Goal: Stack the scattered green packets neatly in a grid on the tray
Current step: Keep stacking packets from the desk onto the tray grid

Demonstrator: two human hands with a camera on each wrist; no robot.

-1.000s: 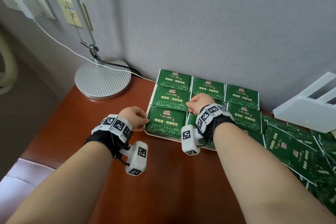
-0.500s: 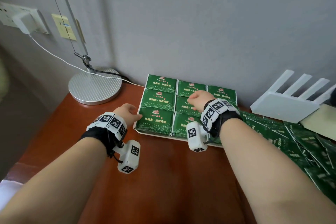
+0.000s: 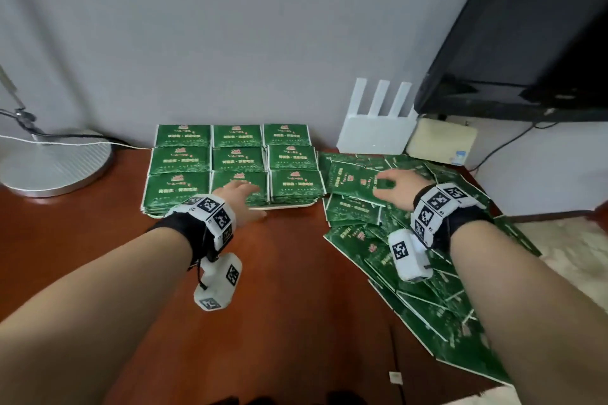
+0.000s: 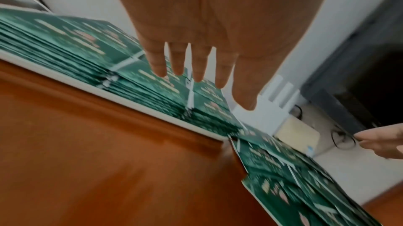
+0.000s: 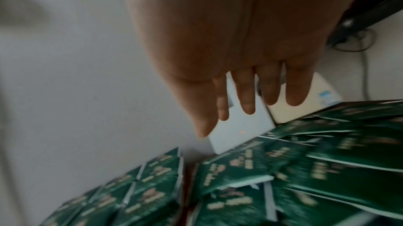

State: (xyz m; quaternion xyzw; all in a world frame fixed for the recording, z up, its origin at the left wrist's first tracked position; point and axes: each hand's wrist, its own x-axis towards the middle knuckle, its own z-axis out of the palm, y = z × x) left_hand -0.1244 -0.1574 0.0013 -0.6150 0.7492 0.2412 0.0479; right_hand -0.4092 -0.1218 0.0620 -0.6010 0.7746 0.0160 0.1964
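A white tray (image 3: 291, 206) at the back of the wooden table holds green packets (image 3: 179, 159) stacked in a three-by-three grid. Loose green packets (image 3: 424, 289) lie heaped to its right. My left hand (image 3: 245, 196) hovers over the front middle stack with straight fingers (image 4: 197, 67) and holds nothing. My right hand (image 3: 391, 186) hangs just above the heap's near-tray end, fingers (image 5: 247, 98) spread and empty. In the right wrist view the heap (image 5: 316, 169) lies below the palm, with the stacks (image 5: 141, 195) at lower left.
A round metal lamp base (image 3: 49, 168) with a cable stands at the left. Against the wall behind the heap are a white router (image 3: 375, 130) and a beige box (image 3: 441, 141). A black screen (image 3: 526, 43) hangs over the right corner. Bare wood (image 3: 279, 289) lies in front.
Both hands have come off the tray's stacks. The right hand has swung right, over the loose heap. The left hand has shifted right to the front middle stack. The view has turned right.
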